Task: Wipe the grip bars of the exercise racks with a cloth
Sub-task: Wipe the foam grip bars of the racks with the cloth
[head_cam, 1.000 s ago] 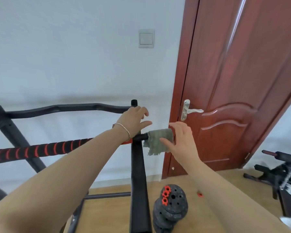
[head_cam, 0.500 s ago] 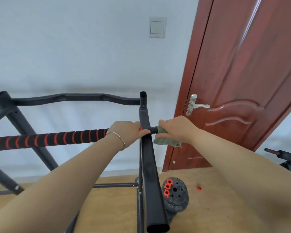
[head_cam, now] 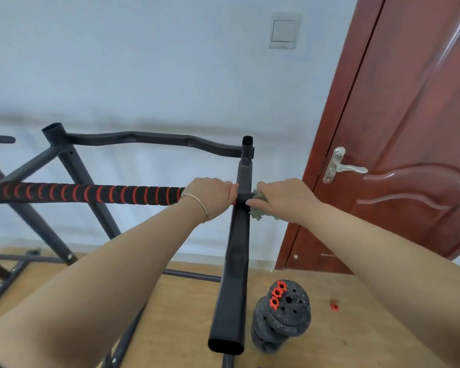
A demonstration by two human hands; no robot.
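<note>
A black exercise rack (head_cam: 235,261) stands in front of me. Its grip bar (head_cam: 91,193), black foam with red rings, runs leftward from the rack's upright arm. My left hand (head_cam: 210,193) grips the right end of that bar, next to the arm. On the other side of the arm my right hand (head_cam: 282,199) grips a grey-green cloth (head_cam: 258,212) wrapped round the short stub of bar there. The stub itself is hidden under cloth and hand. A curved black bar (head_cam: 149,139) crosses behind.
A red-brown door (head_cam: 409,128) with a silver handle (head_cam: 343,166) stands close on the right. Stacked black weight plates (head_cam: 282,314) with red nuts sit on the wooden floor below the rack, and a loose red nut (head_cam: 335,306) lies nearby. A white wall is behind.
My left hand came down from the upright and closed on the grip bar's right end. My right hand closed over the cloth on the stub and slid it inward against the arm.
</note>
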